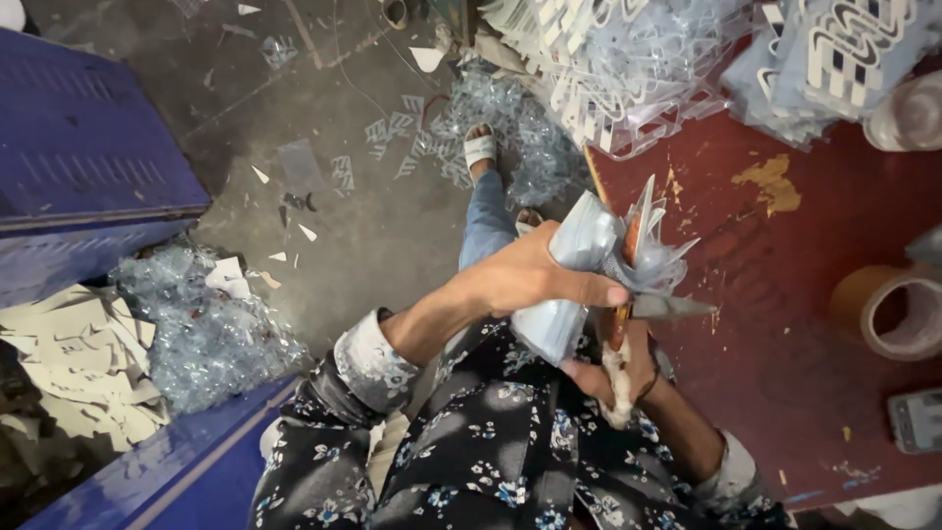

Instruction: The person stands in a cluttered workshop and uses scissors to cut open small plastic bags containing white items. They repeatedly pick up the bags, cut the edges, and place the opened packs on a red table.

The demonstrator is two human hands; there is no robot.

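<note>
- Trimming appears to be the step in hand: left hand (pixel 530 280) is clamped around a bundle of clear plastic film pieces (pixel 579 265), held upright over the near-left edge of the worn red table (pixel 785 324).
- Right hand (pixel 613 373) is closed on the cloth-wrapped handle of a pair of metal scissors (pixel 648 294), blades parted and set into the bundle's top.
- Judged requirement for the next move: a firm left-hand grip, with the thumb kept off the blade line.
- Roll of tan tape (pixel 898 309) lies at far right; stacked cut-outs (pixel 628 69) occupy the table's far edge.
</note>
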